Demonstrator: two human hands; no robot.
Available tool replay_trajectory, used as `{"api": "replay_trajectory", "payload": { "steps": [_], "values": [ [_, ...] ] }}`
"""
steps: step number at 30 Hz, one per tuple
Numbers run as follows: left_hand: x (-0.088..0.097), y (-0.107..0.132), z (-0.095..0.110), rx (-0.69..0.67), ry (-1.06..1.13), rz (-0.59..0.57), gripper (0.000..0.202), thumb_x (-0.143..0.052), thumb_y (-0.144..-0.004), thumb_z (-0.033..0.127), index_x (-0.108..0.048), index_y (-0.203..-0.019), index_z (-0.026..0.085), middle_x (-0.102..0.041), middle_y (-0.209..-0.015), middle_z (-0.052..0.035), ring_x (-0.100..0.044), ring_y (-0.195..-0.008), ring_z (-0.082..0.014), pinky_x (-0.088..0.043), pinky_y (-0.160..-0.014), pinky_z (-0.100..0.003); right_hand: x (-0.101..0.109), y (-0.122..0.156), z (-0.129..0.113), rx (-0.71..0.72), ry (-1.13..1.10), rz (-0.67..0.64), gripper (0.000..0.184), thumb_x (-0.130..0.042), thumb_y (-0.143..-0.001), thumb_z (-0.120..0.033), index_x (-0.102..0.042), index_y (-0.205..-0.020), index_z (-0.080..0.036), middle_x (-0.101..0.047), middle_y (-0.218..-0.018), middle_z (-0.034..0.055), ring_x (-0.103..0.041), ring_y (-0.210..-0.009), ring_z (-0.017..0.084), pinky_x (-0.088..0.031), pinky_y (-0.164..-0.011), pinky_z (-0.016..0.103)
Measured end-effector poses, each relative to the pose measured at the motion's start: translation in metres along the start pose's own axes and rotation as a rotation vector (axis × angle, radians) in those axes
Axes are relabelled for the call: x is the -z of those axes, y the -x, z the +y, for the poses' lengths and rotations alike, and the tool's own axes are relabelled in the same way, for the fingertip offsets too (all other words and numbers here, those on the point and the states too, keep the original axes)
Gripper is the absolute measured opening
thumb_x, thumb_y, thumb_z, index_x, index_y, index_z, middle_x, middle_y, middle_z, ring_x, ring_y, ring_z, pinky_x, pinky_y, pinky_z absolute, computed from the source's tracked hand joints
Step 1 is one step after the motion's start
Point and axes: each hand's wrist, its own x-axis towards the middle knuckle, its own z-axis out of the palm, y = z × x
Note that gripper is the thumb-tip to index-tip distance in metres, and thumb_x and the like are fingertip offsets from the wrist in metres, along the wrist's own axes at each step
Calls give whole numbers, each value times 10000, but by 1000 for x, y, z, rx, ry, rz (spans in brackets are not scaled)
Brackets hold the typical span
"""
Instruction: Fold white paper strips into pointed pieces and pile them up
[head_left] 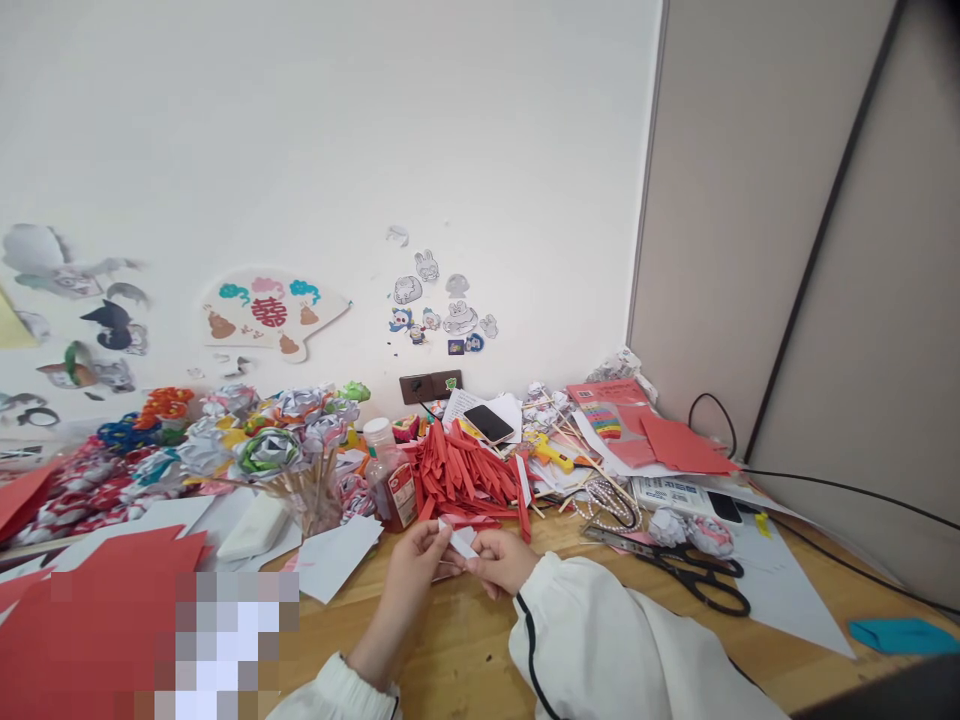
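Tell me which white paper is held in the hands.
The small white piece between the left hand and the right hand. Others, like the larger sheet left of them, lie unheld on the table.

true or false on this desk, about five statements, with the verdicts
1. The left hand and right hand both hold white paper. True.
2. The scissors lie left of the hands. False: the scissors lie to their right.
3. The yellow glue gun lies right of the red paper strips. True.
4. The bottle stands right of the red paper strips. False: the bottle stands to their left.
5. A phone lies beyond the hands. True.
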Motion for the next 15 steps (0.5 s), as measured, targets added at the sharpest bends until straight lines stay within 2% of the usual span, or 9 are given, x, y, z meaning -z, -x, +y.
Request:
{"api": "replay_trajectory", "payload": {
  "steps": [3,8,15],
  "values": [
    [1,1,4,35,60,-16,284,-645,-546,329,-518,-726,149,-613,-504,13,-576,-465,-124,-463,-511,-235,1,0,-5,-6,-71,-5,298,-523,-648,-432,-426,-669,-152,-435,-344,-88,-341,-264,37,-252,-303,141],
    [2,2,10,-2,111,-91,274,-612,-577,353,-534,-725,135,-614,-538,-3,-587,-507,-139,-462,-510,-242,4,3,-13,-70,-205,-101,344,-506,-633,-486,-435,-672,-152,-426,-331,-85,-331,-251,41,-227,-285,142],
    [5,1,13,-96,-30,-19,300,-600,-561,355,-520,-759,144,-575,-471,30,-575,-450,-144,-475,-492,-276,3,5,-17,-134,-267,-131,288,-536,-623,-423,-434,-612,-155,-397,-301,-87,-299,-251,35,-210,-277,143]
  ]
}}
